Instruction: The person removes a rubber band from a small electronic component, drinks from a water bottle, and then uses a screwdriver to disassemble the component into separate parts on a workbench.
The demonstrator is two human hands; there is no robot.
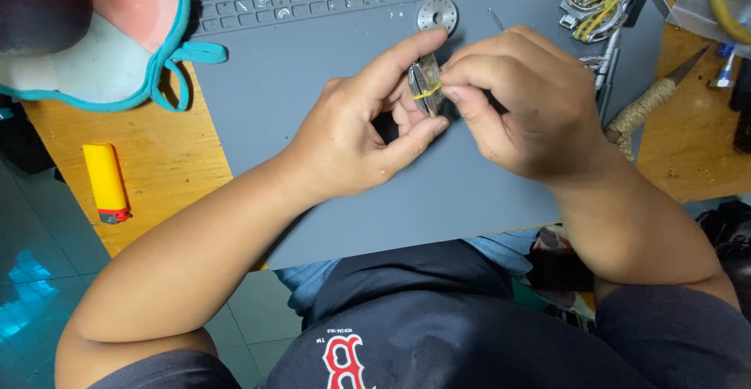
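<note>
Both hands, left [356, 135] and right [520, 103], pinched a small round metal watch case [426, 86], edge-on, wrapped with a yellow band [429, 92].

Small round metal watch case with a yellow rubber band around it [426, 86], held on edge between two hands above the grey bench mat [328, 76].

The watch case is a flat, silvery disc with a glassy face, turned so that its thin rim faces the camera and its faces point left and right. The thin yellow band crosses the rim roughly at its middle, running sideways. The left hand [356, 135] pinches the case, forefinger on its upper edge and thumb under its lower edge; the fingertips of the right hand [524, 103] touch its right side at the band. Much of the case is hidden by fingers, so its back cannot be made out.
</note>
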